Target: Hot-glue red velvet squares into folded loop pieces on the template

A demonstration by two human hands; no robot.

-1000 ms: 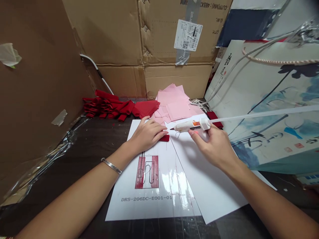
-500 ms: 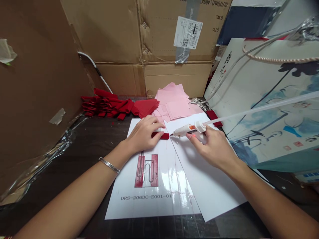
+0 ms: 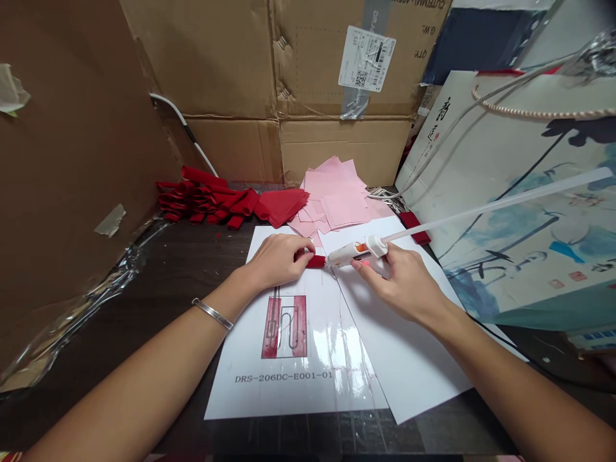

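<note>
My left hand (image 3: 283, 258) pinches a small folded strip of red fabric (image 3: 316, 262) above the printed white sheet; most of the strip is hidden by the fingers. In my right hand (image 3: 409, 279) is a white hot glue gun (image 3: 353, 252), with a long translucent glue stick (image 3: 481, 206) sticking out of its back. The gun's nozzle points left and meets the right end of the red strip. Its tip is hidden there. Beneath the hands lies the printed sheet (image 3: 240, 398), showing a red-and-white diagram (image 3: 283, 327).
Behind the hands lie folded red fabric pieces (image 3: 206, 199) and a stack of pink squares (image 3: 337, 192). Metal clips (image 3: 387, 199) sit by a dark red block (image 3: 414, 228). Cardboard (image 3: 216, 64) walls the back and left; a painted paper bag (image 3: 520, 212) stands right.
The glue gun has shifted left, its nozzle now against the strip's end. My left fingers have closed into a tighter pinch, and the view has tilted slightly.
</note>
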